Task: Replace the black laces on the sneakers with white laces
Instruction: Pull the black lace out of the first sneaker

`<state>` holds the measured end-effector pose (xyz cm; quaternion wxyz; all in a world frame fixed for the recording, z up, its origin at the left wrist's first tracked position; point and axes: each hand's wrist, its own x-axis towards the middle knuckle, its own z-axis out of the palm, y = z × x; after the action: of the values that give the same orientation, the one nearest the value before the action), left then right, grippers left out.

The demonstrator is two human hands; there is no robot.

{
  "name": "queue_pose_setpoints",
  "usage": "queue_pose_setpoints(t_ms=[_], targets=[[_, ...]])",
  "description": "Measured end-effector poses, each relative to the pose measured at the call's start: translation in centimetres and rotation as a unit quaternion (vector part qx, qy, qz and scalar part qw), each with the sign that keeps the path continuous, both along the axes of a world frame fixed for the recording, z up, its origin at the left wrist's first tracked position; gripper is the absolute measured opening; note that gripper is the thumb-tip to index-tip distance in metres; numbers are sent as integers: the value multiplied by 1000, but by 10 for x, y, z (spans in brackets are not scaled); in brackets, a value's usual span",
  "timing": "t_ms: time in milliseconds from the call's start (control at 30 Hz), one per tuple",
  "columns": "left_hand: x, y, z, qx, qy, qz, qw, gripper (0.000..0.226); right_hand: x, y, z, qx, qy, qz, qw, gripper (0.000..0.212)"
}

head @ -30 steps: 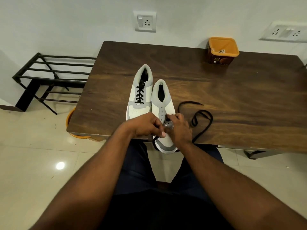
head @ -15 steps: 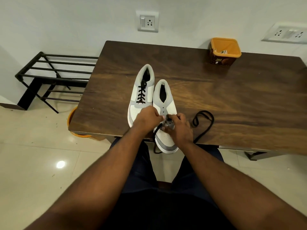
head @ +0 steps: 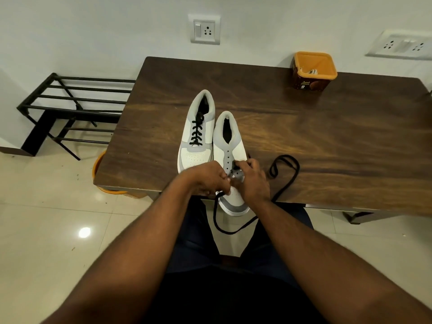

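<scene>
While both hands work at the toe end of the right-hand sneaker [head: 230,146], that shoe sits with its toe overhanging the near edge of the wooden table [head: 327,141], and its upper eyelets show bare, with no lace through them. The left hand [head: 207,177] has its fingers curled in against the lower eyelets, and the right hand [head: 253,180] curls in from the other side, fingertips meeting the left hand's over the tongue. Both appear to pinch the black lace [head: 284,170] at the lowest eyelets, though the exact hold is hidden between the fingers. From there the lace runs 2 ways: 1 length loops across the tabletop to the right of the shoe, and another hangs below the table edge in a curve over the person's lap.

Just beside it on the left, touching or nearly so, the other sneaker [head: 198,136] stands fully on the table, black lacing still crossed through its eyelets. At the far right of the table sits an orange-rimmed tub [head: 313,71] with something white inside, possibly laces. A black metal rack [head: 70,108] stands on the tiled floor to the left, against the wall.
</scene>
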<state>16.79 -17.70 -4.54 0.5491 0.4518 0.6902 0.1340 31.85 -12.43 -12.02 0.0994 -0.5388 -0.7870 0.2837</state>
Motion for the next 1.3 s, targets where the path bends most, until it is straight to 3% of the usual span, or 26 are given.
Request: queue_pose_setpoints(t_ms=[67,167,233,333,533,600,767,900,1000,1067,1133,1200,1300], targets=[[-13,-11,21,-40,-63,-87,993,9,0,-1,0,1,1,-2,1000,56],[-31,-19,30,-56,-81,-59,993,11,0,0,-1,-2,16,-8,1000,57],[-30,-13,17,-35,-22,46,998,22,0,-1,-4,-3,18,-9,1000,56],[-11,1,-15,57,99,196,974,34,-1,-1,-6,1,25,-14,1000,55],[17,3,-48,122,177,125,969,28,0,0,-1,5,9,-5,1000,56],[12,2,-42,120,139,94,979,27,1,0,0,7,8,1,1000,55],[-21,-17,2,52,-86,-21,995,7,0,-1,-1,-7,19,-12,1000,56],[-33,-32,20,28,-146,-83,985,5,-1,0,0,-10,12,-13,1000,55],[-24,-29,13,40,-88,-8,995,9,2,3,-2,-11,24,2,1000,56],[-13,-24,8,53,-86,73,992,11,8,4,-4,-23,77,3,997,54],[-1,-19,7,61,-110,100,987,11,22,8,-6,2,124,-69,990,46],[12,-14,6,70,-142,107,982,13,45,15,-8,47,96,-192,976,42],[33,-8,5,87,-208,155,962,10,80,27,-13,-4,-7,-297,955,50]])
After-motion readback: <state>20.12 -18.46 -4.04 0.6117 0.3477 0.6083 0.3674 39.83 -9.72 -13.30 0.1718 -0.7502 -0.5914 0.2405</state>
